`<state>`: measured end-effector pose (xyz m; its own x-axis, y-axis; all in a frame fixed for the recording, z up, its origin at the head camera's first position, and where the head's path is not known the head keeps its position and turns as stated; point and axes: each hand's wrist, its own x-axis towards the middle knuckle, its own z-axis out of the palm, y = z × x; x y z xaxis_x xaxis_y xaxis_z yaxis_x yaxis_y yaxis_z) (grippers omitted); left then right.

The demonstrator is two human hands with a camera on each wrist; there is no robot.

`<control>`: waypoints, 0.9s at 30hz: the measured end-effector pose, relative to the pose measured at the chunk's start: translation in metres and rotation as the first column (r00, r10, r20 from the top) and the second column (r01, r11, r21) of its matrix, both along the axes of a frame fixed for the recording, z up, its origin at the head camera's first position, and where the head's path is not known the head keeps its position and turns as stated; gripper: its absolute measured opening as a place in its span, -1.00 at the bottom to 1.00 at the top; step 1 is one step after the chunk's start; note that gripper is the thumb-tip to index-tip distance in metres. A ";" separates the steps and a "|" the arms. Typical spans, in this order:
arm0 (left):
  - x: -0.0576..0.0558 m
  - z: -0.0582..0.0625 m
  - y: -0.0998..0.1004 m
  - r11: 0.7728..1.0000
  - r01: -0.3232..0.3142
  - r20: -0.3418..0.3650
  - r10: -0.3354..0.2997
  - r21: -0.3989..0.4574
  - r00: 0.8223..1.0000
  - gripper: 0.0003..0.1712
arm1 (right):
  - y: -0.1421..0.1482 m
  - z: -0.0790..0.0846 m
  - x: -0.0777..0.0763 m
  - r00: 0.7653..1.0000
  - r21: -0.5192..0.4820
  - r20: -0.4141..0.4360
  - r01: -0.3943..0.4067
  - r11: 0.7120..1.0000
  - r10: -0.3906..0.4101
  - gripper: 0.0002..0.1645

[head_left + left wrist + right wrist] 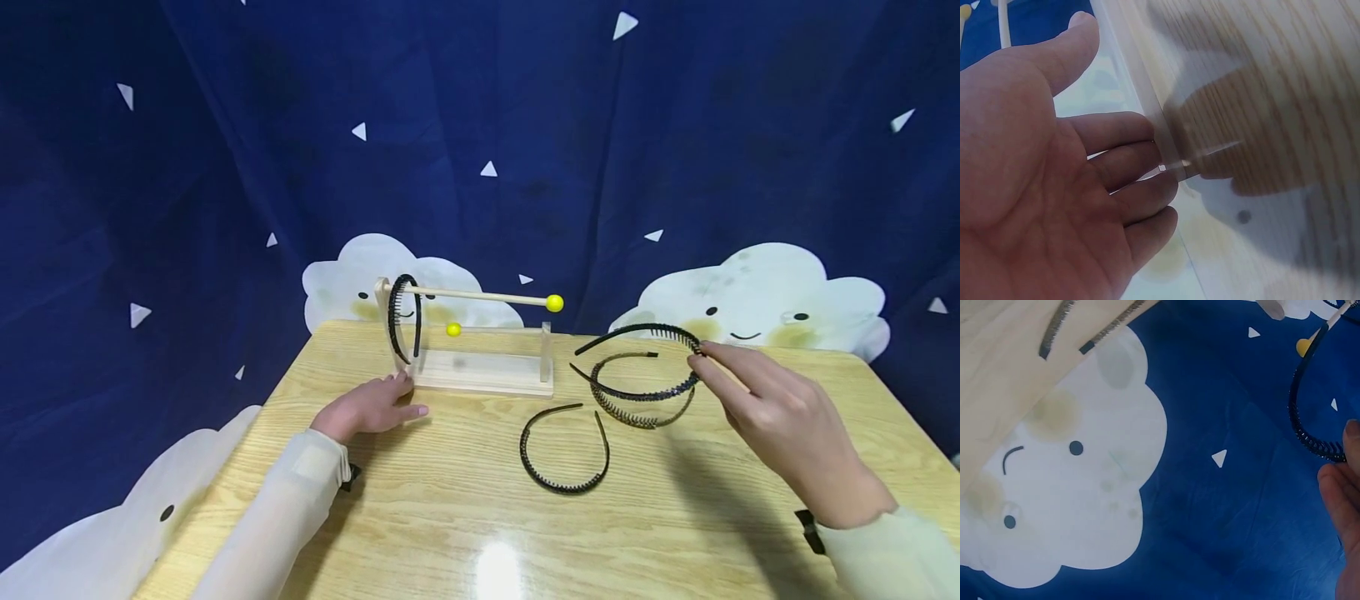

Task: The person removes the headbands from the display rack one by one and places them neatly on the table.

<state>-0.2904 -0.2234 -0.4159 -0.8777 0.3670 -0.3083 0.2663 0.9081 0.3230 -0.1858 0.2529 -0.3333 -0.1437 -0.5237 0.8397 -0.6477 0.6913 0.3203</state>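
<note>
My right hand (787, 421) pinches a black toothed headband (648, 327) between thumb and fingers, raised above the table. In the right wrist view the curved band of this headband (1295, 412) shows beside the fingertips. My left hand (371, 407) lies with loosely extended fingers against the left end of a wooden rack (480, 379). The left wrist view shows the palm (1029, 169), with nothing gripped. A black headband (392, 321) hangs at the left of the rack's upper rod (487, 296).
On the wooden table (450, 517) lie a brown toothed headband (633, 419), partly behind the raised one, and a black headband (564, 489) nearer me. Yellow balls (554, 303) cap the rack's rods. A dark blue curtain (465, 75) with clouds hangs behind.
</note>
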 end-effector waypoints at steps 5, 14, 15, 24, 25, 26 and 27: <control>0.000 0.000 -0.001 1.000 0.016 -0.015 -0.016 0.005 1.000 -0.09 | 0.005 -0.006 0.006 1.000 0.000 0.012 0.011 1.000 -0.011 -0.57; -0.001 0.000 -0.001 1.000 0.015 0.000 -0.014 0.011 1.000 -0.09 | 0.011 -0.018 0.015 0.998 0.015 0.040 0.046 0.999 -0.046 -0.52; -0.001 0.001 -0.001 1.000 0.010 0.004 -0.010 0.010 1.000 -0.09 | 0.012 -0.020 0.016 0.998 0.017 0.045 0.050 0.999 -0.051 -0.52; 0.001 0.003 0.000 1.000 0.014 0.006 -0.014 0.022 1.000 -0.11 | 0.022 -0.040 0.022 0.994 0.026 0.069 0.084 0.996 -0.085 -0.53; 0.001 0.003 0.000 1.000 0.017 0.003 -0.017 0.023 1.000 -0.11 | 0.023 -0.042 0.023 0.993 0.026 0.073 0.086 0.996 -0.088 -0.53; 0.001 0.004 0.000 0.999 0.022 -0.002 -0.022 0.025 1.000 -0.11 | 0.024 -0.044 0.024 0.993 0.025 0.075 0.089 0.996 -0.091 -0.53; 0.001 0.004 0.000 0.999 0.022 -0.002 -0.022 0.025 1.000 -0.11 | 0.025 -0.046 0.025 0.993 0.027 0.076 0.094 0.995 -0.095 -0.54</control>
